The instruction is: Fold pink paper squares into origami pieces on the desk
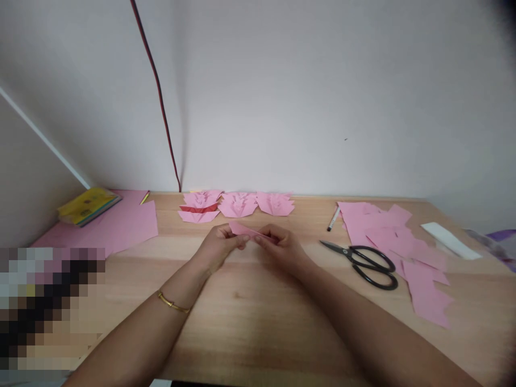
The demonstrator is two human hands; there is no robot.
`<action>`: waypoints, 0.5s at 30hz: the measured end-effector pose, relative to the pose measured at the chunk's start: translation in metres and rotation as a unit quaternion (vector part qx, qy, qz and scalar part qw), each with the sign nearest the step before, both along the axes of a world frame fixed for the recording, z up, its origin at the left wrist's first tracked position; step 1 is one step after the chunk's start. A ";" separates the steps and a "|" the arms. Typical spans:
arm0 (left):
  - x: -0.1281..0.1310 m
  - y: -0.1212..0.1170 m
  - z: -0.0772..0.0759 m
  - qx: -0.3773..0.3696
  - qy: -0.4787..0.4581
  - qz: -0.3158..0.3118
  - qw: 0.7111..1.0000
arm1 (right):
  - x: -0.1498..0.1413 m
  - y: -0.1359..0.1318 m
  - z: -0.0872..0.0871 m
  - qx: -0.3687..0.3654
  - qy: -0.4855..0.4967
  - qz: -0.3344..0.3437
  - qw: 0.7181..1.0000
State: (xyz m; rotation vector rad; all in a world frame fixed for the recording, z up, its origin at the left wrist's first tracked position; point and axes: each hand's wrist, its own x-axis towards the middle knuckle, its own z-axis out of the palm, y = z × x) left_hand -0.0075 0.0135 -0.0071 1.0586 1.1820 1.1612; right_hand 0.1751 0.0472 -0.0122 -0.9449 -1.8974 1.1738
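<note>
A small folded piece of pink paper (242, 228) is pinched between both hands above the middle of the wooden table. My left hand (222, 243) grips its left end with thumb and fingers. At its right end my right hand (278, 244) holds it the same way, its fingertips close to the left ones. Just beyond the hands, folded and cut pink paper shapes (238, 205) lie in a row along the wall. One shape at the left of that row shows a red strip (199, 209).
Black-handled scissors (363, 263) lie right of my right arm, beside pink paper scraps (403, 242). A marker (334, 217) and a white strip (450, 240) are near them. At left, a yellow packet (88, 205) rests on pink sheets (137, 226) near a pencil (145, 198).
</note>
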 end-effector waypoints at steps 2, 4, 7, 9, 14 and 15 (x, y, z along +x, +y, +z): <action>0.001 0.000 0.001 -0.005 0.022 0.020 1.000 | -0.001 0.000 0.001 -0.004 0.003 -0.002 1.000; 0.003 -0.001 0.003 -0.014 0.038 0.027 0.999 | -0.002 0.000 0.002 -0.008 0.009 -0.008 1.000; 0.007 -0.003 0.006 -0.021 0.038 0.026 0.999 | -0.001 0.000 0.002 -0.010 0.011 -0.012 1.000; 0.010 -0.005 0.007 -0.023 0.023 0.021 0.999 | 0.000 0.000 0.001 -0.011 0.009 -0.009 1.000; 0.016 -0.006 0.005 0.003 0.038 0.020 0.999 | 0.003 0.000 0.000 -0.002 0.028 0.005 1.000; 0.016 -0.006 0.005 0.012 0.052 0.016 0.998 | 0.003 0.000 0.000 0.000 0.029 0.008 1.000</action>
